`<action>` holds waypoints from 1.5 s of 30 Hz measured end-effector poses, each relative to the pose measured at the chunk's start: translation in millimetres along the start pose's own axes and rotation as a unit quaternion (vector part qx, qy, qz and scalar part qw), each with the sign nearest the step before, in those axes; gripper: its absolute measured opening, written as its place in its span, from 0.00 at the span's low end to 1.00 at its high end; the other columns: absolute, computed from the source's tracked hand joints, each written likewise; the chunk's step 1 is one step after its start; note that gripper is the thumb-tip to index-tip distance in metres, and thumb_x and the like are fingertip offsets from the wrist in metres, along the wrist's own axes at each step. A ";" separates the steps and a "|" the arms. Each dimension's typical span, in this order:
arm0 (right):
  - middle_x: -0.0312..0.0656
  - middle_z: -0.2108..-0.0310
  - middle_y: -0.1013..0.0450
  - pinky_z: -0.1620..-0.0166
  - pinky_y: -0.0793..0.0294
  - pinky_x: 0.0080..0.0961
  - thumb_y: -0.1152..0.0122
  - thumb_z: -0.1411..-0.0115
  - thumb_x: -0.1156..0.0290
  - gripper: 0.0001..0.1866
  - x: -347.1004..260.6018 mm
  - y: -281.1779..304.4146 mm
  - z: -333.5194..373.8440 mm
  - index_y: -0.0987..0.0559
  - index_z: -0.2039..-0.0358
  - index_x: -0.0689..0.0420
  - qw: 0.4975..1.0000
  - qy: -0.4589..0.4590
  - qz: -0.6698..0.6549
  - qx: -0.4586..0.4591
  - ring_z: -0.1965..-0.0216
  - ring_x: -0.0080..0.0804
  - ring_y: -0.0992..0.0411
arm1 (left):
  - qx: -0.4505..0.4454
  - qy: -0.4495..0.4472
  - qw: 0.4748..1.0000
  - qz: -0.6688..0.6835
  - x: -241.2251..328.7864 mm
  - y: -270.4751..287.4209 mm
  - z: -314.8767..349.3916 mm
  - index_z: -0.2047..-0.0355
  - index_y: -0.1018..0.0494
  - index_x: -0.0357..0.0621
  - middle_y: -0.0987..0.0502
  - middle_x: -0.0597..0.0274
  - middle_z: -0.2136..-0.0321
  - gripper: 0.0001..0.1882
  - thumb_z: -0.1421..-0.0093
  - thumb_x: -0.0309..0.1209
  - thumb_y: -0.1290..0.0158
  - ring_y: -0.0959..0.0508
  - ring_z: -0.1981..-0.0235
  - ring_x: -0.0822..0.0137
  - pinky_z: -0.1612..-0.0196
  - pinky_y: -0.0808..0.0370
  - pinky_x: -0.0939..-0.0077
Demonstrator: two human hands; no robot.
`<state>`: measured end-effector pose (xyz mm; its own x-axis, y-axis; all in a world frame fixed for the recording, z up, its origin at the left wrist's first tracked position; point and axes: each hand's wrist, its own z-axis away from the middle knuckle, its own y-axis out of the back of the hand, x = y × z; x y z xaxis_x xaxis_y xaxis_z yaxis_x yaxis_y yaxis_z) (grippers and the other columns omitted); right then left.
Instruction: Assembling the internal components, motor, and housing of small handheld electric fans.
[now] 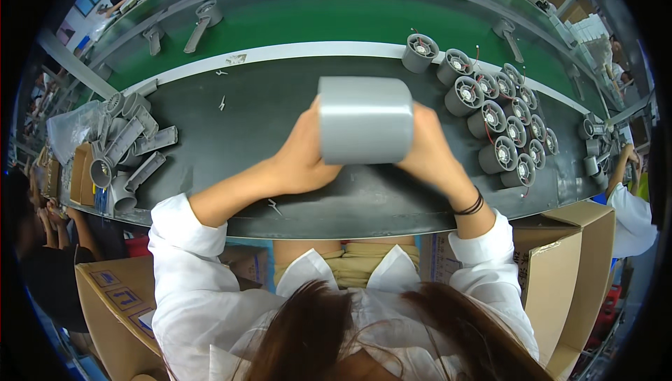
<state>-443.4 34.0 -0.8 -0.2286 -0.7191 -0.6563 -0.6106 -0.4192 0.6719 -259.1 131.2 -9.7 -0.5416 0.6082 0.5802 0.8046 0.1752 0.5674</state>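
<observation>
Both hands hold a smooth grey plastic cylinder (pixel 366 120) up above the dark worktop, its curved side facing up. My left hand (pixel 302 153) is closed against its left end, with most fingers hidden behind the cylinder. My right hand (pixel 428 144) grips the other end, slightly blurred, and its fingertips are out of sight. A black band circles my right wrist. Right of my hands stand several grey round fan housings (pixel 492 119) with red wires. At the left lies a pile of grey plastic handle parts (pixel 126 139).
The dark worktop (pixel 238 129) carries a few small white pieces (pixel 222 103). Beyond it runs a green conveyor belt (pixel 301 20) with grey handled parts (pixel 203 25). Open cardboard boxes (pixel 556 283) flank me. Other people work at both sides and the far left.
</observation>
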 end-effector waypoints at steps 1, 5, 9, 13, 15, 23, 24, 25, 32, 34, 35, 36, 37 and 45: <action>0.45 0.62 0.25 0.68 0.26 0.28 0.27 0.61 0.68 0.27 7.5 5.3 -1.5 0.24 0.59 0.59 0.999 0.008 0.015 0.051 0.73 0.33 0.26 | 0.008 0.010 1.000 0.005 -4.5 0.2 0.0 0.56 0.34 0.37 0.30 0.48 0.62 0.20 0.52 0.21 0.50 0.33 0.62 0.45 0.55 0.36 0.63; 0.47 0.58 0.26 0.57 0.27 0.28 0.33 0.55 0.74 0.22 23.6 32.1 -19.0 0.24 0.57 0.60 0.980 -0.043 0.117 0.154 0.61 0.37 0.25 | 0.031 0.034 0.999 -0.022 -1.3 9.8 -7.6 0.57 0.36 0.37 0.34 0.51 0.66 0.20 0.52 0.19 0.50 0.34 0.64 0.50 0.59 0.38 0.65; 0.49 0.55 0.28 0.50 0.32 0.36 0.33 0.54 0.70 0.24 56.7 38.9 -39.9 0.26 0.54 0.60 0.953 0.033 0.250 0.169 0.54 0.47 0.31 | 0.016 0.056 0.992 -0.109 2.1 14.7 -7.3 0.56 0.36 0.38 0.32 0.51 0.66 0.21 0.51 0.21 0.45 0.33 0.64 0.51 0.59 0.38 0.65; 0.53 0.52 0.31 0.46 0.36 0.39 0.32 0.54 0.64 0.27 80.8 22.7 -57.8 0.27 0.54 0.61 0.942 -0.002 0.300 0.149 0.51 0.53 0.36 | -0.020 0.102 0.965 -0.242 10.0 17.1 -6.0 0.57 0.32 0.40 0.29 0.53 0.68 0.20 0.52 0.23 0.43 0.29 0.64 0.53 0.59 0.37 0.63; 0.51 0.56 0.30 0.48 0.35 0.40 0.31 0.55 0.65 0.26 93.6 12.6 -61.9 0.27 0.57 0.63 0.919 0.031 0.345 0.190 0.52 0.53 0.35 | -0.048 0.101 0.957 -0.268 1.5 14.6 -4.0 0.57 0.30 0.39 0.27 0.53 0.68 0.20 0.53 0.24 0.42 0.28 0.63 0.54 0.59 0.36 0.64; 0.43 0.77 0.31 0.69 0.33 0.32 0.29 0.61 0.72 0.15 66.8 14.6 -52.8 0.30 0.80 0.60 0.979 -0.005 0.150 0.137 0.75 0.41 0.32 | -0.105 0.162 0.955 -0.224 -1.1 10.7 13.1 0.57 0.29 0.34 0.25 0.48 0.69 0.22 0.53 0.29 0.40 0.27 0.62 0.50 0.58 0.31 0.60; 0.43 0.73 0.27 0.69 0.30 0.29 0.30 0.62 0.73 0.14 62.2 17.1 -50.6 0.28 0.78 0.61 0.980 -0.014 0.171 0.104 0.73 0.40 0.29 | -0.099 0.152 0.959 -0.218 -0.8 11.3 13.7 0.57 0.29 0.34 0.25 0.48 0.70 0.22 0.53 0.30 0.39 0.27 0.63 0.50 0.58 0.30 0.60; 0.43 0.73 0.27 0.69 0.30 0.29 0.30 0.62 0.73 0.14 55.3 17.8 -47.4 0.28 0.78 0.61 0.981 -0.018 0.170 0.097 0.73 0.40 0.29 | -0.100 0.158 0.959 -0.213 0.1 12.9 12.7 0.57 0.29 0.34 0.25 0.48 0.70 0.22 0.53 0.30 0.39 0.27 0.63 0.50 0.58 0.30 0.60; 0.45 0.59 0.24 0.52 0.29 0.28 0.29 0.61 0.73 0.28 32.8 18.3 -21.0 0.27 0.56 0.60 0.994 0.006 0.083 0.066 0.55 0.39 0.26 | -0.137 0.148 0.961 -0.192 1.2 17.5 7.5 0.57 0.28 0.34 0.25 0.49 0.70 0.23 0.53 0.31 0.39 0.26 0.63 0.51 0.60 0.29 0.62; 0.45 0.60 0.24 0.52 0.29 0.27 0.29 0.61 0.73 0.28 32.5 20.3 -17.5 0.26 0.56 0.60 0.995 -0.013 0.092 0.040 0.56 0.38 0.26 | -0.135 0.143 0.964 -0.180 -2.3 16.6 9.4 0.57 0.29 0.35 0.25 0.49 0.70 0.23 0.53 0.31 0.39 0.27 0.65 0.51 0.62 0.29 0.62; 0.44 0.60 0.24 0.53 0.29 0.27 0.29 0.61 0.73 0.28 31.1 22.1 -16.4 0.26 0.56 0.59 0.994 -0.028 0.105 0.020 0.56 0.38 0.25 | -0.131 0.133 0.967 -0.172 -3.7 16.1 10.2 0.56 0.29 0.37 0.26 0.50 0.70 0.23 0.53 0.31 0.38 0.28 0.66 0.51 0.63 0.30 0.62; 0.44 0.61 0.24 0.54 0.29 0.27 0.29 0.61 0.73 0.27 30.4 24.1 -15.3 0.25 0.56 0.59 0.992 -0.022 0.119 0.018 0.57 0.38 0.25 | -0.132 0.136 0.967 -0.171 -4.5 14.8 10.8 0.56 0.29 0.37 0.26 0.50 0.70 0.23 0.53 0.31 0.38 0.28 0.66 0.51 0.63 0.30 0.62; 0.44 0.61 0.24 0.54 0.29 0.27 0.29 0.61 0.73 0.27 29.4 26.0 -14.4 0.25 0.56 0.59 0.993 -0.023 0.116 0.017 0.57 0.38 0.25 | -0.126 0.125 0.970 -0.167 -4.9 14.3 10.5 0.56 0.29 0.37 0.26 0.51 0.70 0.24 0.53 0.32 0.38 0.28 0.66 0.51 0.63 0.30 0.62; 0.41 0.58 0.25 0.52 0.29 0.24 0.30 0.65 0.80 0.29 6.5 48.1 -7.0 0.24 0.56 0.61 0.984 0.051 0.098 0.143 0.57 0.29 0.27 | 0.006 0.058 0.989 -0.135 -1.8 14.3 -0.9 0.54 0.29 0.39 0.26 0.52 0.64 0.24 0.50 0.36 0.39 0.27 0.65 0.52 0.61 0.29 0.65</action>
<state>-469.0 5.2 29.7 -0.2938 -0.8286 -0.4766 -0.7543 -0.1052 0.6480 -246.7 131.9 -2.1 -0.7614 0.4443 0.4720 0.6287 0.3288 0.7047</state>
